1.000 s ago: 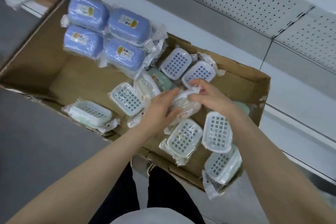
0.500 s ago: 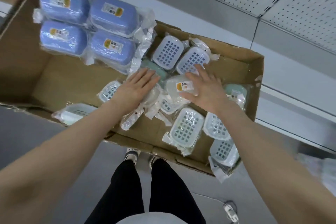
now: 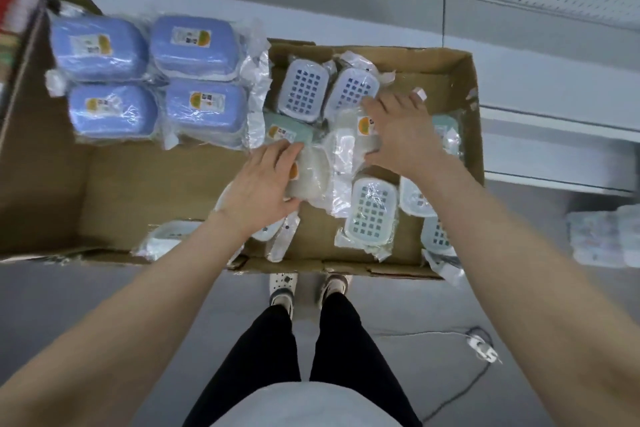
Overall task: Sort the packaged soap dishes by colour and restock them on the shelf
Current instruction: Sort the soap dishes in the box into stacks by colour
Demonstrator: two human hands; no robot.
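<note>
Partly sorted; blue soap dishes grouped upper left.
Left hand, right hand flat-fingered on white soap dishes; shelving seemingly unstarted.

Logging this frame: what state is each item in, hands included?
Brown cardboard box: open on top.
Four blue plastic-wrapped soap dishes: grouped far left, labels up.
Mint-green wrapped soap dish: label up, beside the blue group.
White wrapped soap dishes: loose mid-box, under both hands.
Grid-faced wrapped soap dishes: grid side up, scattered.
Left hand: fingers straight, resting on a white dish.
Right hand: flat on another white dish.
</note>
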